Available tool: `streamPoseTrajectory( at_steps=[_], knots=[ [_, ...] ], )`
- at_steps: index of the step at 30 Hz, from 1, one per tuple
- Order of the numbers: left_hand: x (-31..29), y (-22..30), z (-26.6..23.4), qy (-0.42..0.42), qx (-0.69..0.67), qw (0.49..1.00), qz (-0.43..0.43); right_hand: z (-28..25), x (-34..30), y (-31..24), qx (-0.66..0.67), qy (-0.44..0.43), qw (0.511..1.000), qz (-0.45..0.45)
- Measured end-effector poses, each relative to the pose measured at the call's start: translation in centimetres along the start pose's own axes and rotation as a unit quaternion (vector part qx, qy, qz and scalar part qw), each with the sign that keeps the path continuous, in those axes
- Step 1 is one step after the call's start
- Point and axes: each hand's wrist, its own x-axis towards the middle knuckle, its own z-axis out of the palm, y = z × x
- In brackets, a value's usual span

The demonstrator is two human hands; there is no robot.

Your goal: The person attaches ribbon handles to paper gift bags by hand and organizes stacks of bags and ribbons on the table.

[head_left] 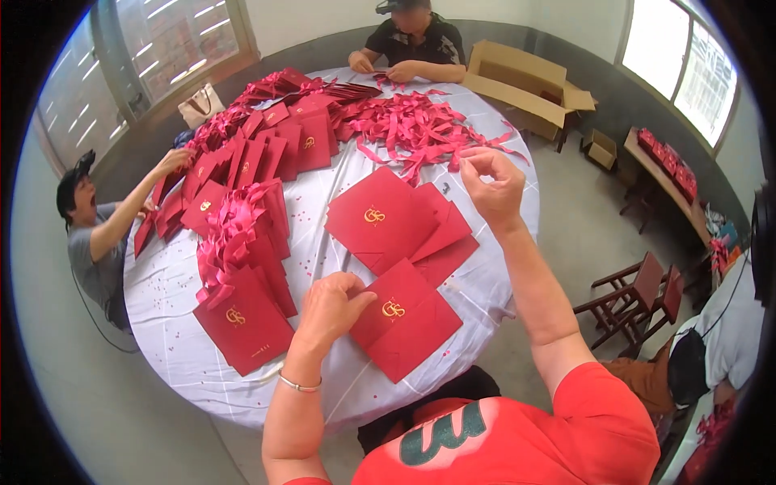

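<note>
My left hand (331, 311) is closed at the left edge of a flat red paper bag (416, 335) with a gold emblem, thumb on its edge. My right hand (495, 190) is raised beside a heap of pink ribbons (412, 121), thumb and finger pinched together. Ribbon lies right at those fingertips, but whether they hold a strand I cannot make out. Just beyond my left hand, another red bag (368, 214) overlaps a few more. Left of that hand lies a stack of red bags (242, 323) with pink ribbons (230, 242) bunched on top.
A white-covered round table (331, 404) carries many more red bags (303, 133). One co-worker (101, 226) reaches in from the left; another (416, 44) sits across, both hands at the bags. A cardboard box (517, 77) and wooden chairs (634, 299) stand to the right.
</note>
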Motion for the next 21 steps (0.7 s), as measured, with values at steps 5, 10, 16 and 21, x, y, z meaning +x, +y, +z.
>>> streamPoseTrajectory(
  at_steps=[5, 10, 16, 21],
  knots=[
    [-0.2, -0.2, 0.0, -0.032, -0.047, 0.998, 0.008, -0.7, 0.1, -5.6, 0.090, -0.195, 0.976, 0.027],
    [0.1, -0.2, -0.5, -0.083, -0.183, 0.979, -0.028, -0.5, -3.3, -8.6, 0.112, -0.381, 0.917, 0.014],
    [0.2, -0.3, -1.3, -0.188, -0.245, 0.951, -0.025, -2.0, -6.1, -8.0, 0.120, -0.459, 0.838, 0.270],
    [0.2, -1.0, -0.6, -0.239, -0.299, 0.924, -0.006, -2.0, -9.3, -9.4, 0.149, -0.452, 0.823, 0.311]
  ],
)
